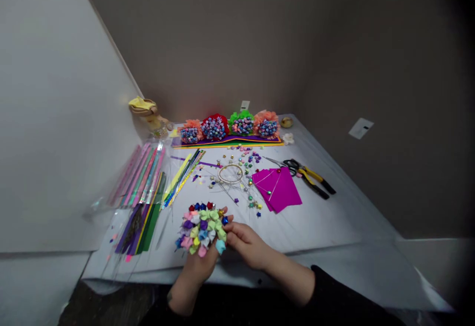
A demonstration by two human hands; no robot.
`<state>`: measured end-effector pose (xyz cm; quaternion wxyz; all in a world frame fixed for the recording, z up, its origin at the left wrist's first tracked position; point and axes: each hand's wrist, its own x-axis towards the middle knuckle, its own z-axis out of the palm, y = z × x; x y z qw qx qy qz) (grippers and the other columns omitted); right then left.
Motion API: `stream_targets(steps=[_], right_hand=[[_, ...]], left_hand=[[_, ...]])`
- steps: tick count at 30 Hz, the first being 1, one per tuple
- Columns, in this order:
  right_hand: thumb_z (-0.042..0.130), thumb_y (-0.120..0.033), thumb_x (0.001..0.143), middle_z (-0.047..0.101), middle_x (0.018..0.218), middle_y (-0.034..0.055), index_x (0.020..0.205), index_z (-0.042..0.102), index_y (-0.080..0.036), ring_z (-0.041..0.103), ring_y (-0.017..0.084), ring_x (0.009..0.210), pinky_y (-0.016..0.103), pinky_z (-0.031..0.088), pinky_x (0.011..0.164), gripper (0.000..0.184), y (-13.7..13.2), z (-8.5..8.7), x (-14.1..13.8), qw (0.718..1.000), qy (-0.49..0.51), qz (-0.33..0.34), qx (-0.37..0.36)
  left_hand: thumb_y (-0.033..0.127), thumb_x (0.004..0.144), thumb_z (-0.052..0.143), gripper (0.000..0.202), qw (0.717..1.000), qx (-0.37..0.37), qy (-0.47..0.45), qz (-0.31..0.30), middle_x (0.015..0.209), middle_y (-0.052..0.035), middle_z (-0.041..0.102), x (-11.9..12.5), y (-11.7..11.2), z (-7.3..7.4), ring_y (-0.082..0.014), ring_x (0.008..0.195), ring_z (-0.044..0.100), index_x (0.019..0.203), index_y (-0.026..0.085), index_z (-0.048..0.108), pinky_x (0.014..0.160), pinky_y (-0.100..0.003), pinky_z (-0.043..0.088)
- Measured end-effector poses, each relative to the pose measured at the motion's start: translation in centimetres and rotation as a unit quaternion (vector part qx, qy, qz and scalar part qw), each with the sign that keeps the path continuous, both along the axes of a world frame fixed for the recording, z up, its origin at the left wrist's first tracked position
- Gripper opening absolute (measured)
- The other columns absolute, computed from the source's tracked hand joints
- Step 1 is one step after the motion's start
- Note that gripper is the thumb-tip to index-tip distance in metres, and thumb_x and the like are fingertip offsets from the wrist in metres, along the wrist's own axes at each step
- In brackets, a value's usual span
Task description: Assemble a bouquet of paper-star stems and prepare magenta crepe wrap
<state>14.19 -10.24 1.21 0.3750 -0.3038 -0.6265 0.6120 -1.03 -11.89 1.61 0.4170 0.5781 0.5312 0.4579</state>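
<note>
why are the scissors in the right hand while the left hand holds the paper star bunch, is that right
Not quite: the scissors are not in the right hand. The head view shows them lying on the table beside the magenta paper, and that hand is on the star bunch too. The left hand does hold the bunch, as you said.

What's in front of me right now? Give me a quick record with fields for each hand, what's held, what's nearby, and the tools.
Left hand: under the bunch, holding it
Right hand: fingers on the bunch's right side
Held: bunch of folded paper stars, mixed colours
Nearby: magenta paper sheets, wire hoop, paper strips
Tools: scissors, yellow-handled pliers
Far edge: four paper-star bouquets
</note>
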Motion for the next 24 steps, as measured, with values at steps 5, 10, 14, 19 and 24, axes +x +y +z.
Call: stream_targets(steps=[5, 10, 14, 19, 24], right_hand=[[0.032, -0.048, 0.094, 0.059, 0.078, 0.0027, 0.084, 0.059, -0.020, 0.054, 0.014, 0.075, 0.028, 0.049, 0.070, 0.041, 0.1, -0.2, -0.3, 0.995, -0.050, -0.020, 0.080], [0.045, -0.028, 0.089, 0.064, 0.099, 0.0074, 0.104, 0.059, -0.020, 0.056, 0.020, 0.097, 0.038, 0.046, 0.086, 0.022, 0.5, 0.6, 0.8, 0.969, -0.132, -0.069, 0.196], [0.049, -0.019, 0.087, 0.065, 0.087, 0.0053, 0.093, 0.062, -0.021, 0.059, 0.019, 0.087, 0.034, 0.048, 0.077, 0.015, 2.0, 0.3, 4.8, 0.940, -0.200, -0.172, 0.217], [0.047, -0.013, 0.086, 0.064, 0.084, 0.0077, 0.088, 0.064, -0.018, 0.055, 0.021, 0.082, 0.035, 0.044, 0.074, 0.018, 4.3, -1.6, 10.2, 0.853, -0.373, -0.227, 0.286], [0.054, -0.022, 0.085, 0.063, 0.091, 0.0075, 0.091, 0.063, -0.019, 0.053, 0.022, 0.089, 0.032, 0.041, 0.076, 0.012, 5.3, -0.9, 9.5, 0.825, -0.488, -0.126, 0.256]], left_hand=[[0.038, 0.078, 0.059, 0.019, 0.999, 0.017, 0.015, 0.030, 0.104, -0.0110, 0.070, 0.3, -0.7, -1.4, -0.0288, 0.114, 0.056, 0.076, 0.022, 0.068, 0.104, -0.046, 0.038], [0.040, 0.081, 0.056, 0.021, 0.997, 0.011, -0.024, 0.075, 0.096, -0.0102, 0.070, 0.8, -0.6, -1.8, -0.0262, 0.101, 0.062, 0.073, 0.021, 0.061, 0.099, -0.042, 0.042], [0.042, 0.087, 0.049, 0.026, 0.995, -0.002, -0.059, 0.079, 0.082, -0.0062, 0.068, 0.3, -0.1, -1.6, -0.0212, 0.086, 0.065, 0.077, 0.019, 0.058, 0.086, -0.036, 0.049], [0.045, 0.088, 0.048, 0.032, 0.992, -0.018, -0.100, 0.080, 0.074, -0.0047, 0.065, 0.1, 0.2, -2.2, -0.0175, 0.075, 0.062, 0.078, 0.017, 0.058, 0.077, -0.031, 0.049], [0.046, 0.087, 0.050, 0.031, 0.986, -0.042, -0.150, 0.059, 0.073, -0.0043, 0.065, 0.8, 0.2, -2.9, -0.0170, 0.074, 0.062, 0.080, 0.016, 0.057, 0.075, -0.030, 0.048]])
